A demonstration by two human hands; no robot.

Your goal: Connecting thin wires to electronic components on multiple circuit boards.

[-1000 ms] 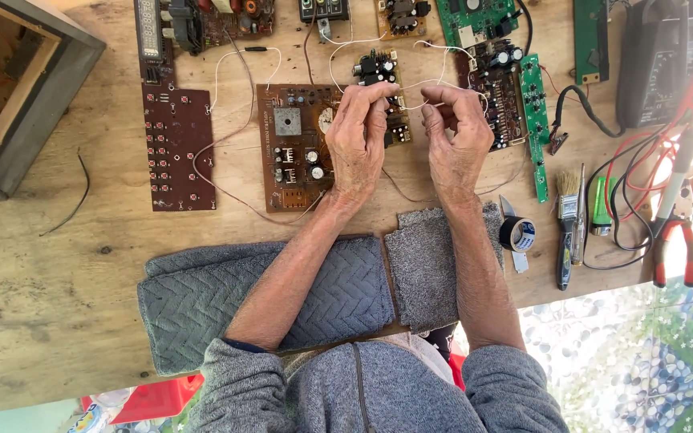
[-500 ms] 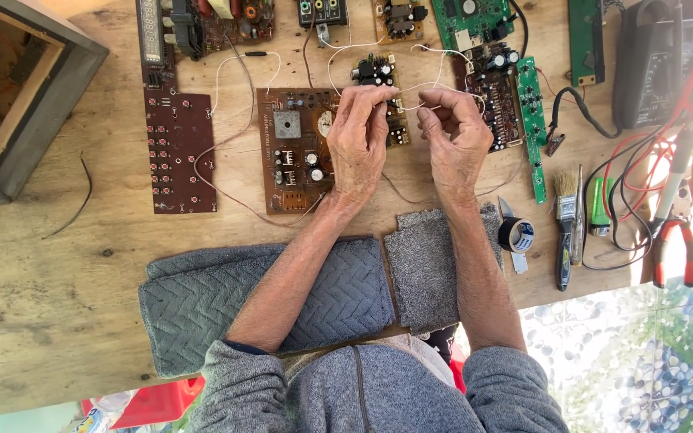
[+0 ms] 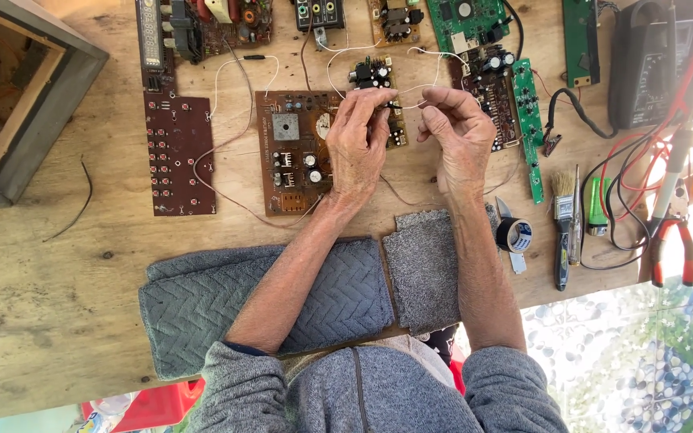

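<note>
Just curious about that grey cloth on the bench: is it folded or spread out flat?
Folded. The grey quilted cloth lies doubled on the wooden table, its stacked edges showing at the left end, under the person's forearms.

Count: 2 hands [image 3: 360, 140] [image 3: 457, 136], 2 grey cloths [image 3: 258, 301] [image 3: 424, 269], 1 tape roll [image 3: 515, 235], 1 brush [image 3: 563, 224], 1 red-handled pliers [image 3: 671, 232], 1 multimeter [image 3: 643, 64].

A: L hand [image 3: 360, 138]?
B: Fingers curled, tips pinched together toward 2 o'clock, forearm running back to 7.
A: R hand [image 3: 456, 138]?
B: Loose fist, thumb + index pinched toward 10, forearm back to 5
</note>
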